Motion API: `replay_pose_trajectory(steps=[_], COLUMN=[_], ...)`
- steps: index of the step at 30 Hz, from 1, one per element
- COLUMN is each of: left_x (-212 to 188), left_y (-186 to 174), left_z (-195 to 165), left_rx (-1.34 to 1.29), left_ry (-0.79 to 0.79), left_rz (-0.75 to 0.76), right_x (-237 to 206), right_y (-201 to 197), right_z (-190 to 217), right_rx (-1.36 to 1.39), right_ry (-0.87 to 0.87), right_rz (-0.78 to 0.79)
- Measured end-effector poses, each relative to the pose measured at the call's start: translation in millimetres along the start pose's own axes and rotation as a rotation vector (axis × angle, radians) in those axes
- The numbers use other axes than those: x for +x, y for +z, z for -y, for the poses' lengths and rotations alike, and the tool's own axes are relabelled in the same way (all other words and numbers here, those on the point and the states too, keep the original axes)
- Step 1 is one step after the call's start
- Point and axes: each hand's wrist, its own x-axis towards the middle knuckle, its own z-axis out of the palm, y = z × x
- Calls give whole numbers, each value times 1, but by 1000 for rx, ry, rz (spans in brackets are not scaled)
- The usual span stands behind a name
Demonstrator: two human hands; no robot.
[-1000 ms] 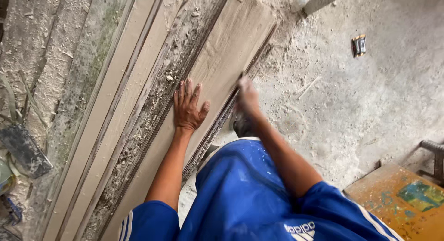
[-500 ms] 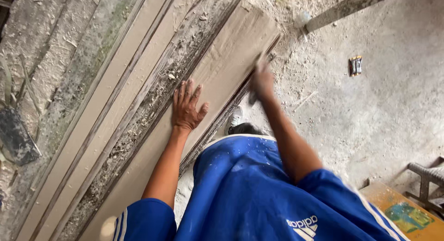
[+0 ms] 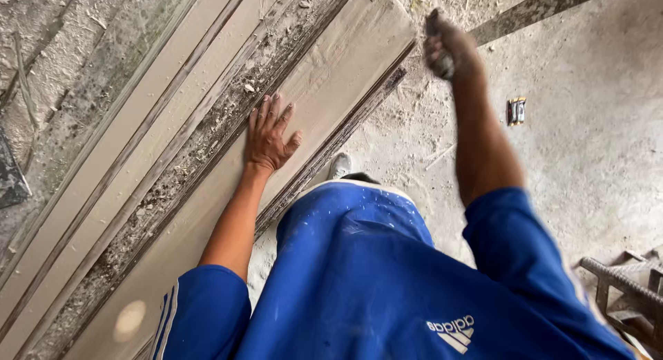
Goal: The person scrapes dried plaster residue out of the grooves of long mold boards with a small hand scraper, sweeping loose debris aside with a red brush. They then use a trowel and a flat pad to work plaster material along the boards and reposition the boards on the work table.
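- Tan board (image 3: 345, 77) lies slanted on the dusty floor (image 3: 587, 159), among other planks (image 3: 138, 125).
- Left hand (image 3: 271, 135) presses flat on it, fingers spread.
- Right hand (image 3: 447, 45), raised off the board's end, is curled; what it holds is unclear.

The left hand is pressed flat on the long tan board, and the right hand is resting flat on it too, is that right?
Not quite. The left hand is pressed flat on the tan board, but the head view shows the right hand raised clear of it, closed rather than flat.
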Motion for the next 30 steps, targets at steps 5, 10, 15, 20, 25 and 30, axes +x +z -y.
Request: replay_pose_trajectory(steps=[5, 10, 15, 20, 25, 30], left_x=[-3, -3, 1, 5, 2, -54], left_y=[-1, -3, -8, -7, 10, 25], left_z=[2, -2, -2, 3, 7, 3], left_rx=[-5, -15, -19, -21, -36, -44], left_ry=[-10, 10, 1, -17, -151, -422], left_rz=[7, -32, -54, -93, -241, -303], right_x=[-24, -52, -1, 9, 1, -42], right_y=[-34, -24, -68, -96, -45, -8], right_z=[23, -66, -3, 29, -110, -206], right_rx=[-1398, -2481, -2714, -2349, -2102, -1692], right_ry=[-588, -745, -632, -570, -675, -698], right_rz=[-140, 210, -266, -200, 200, 19])
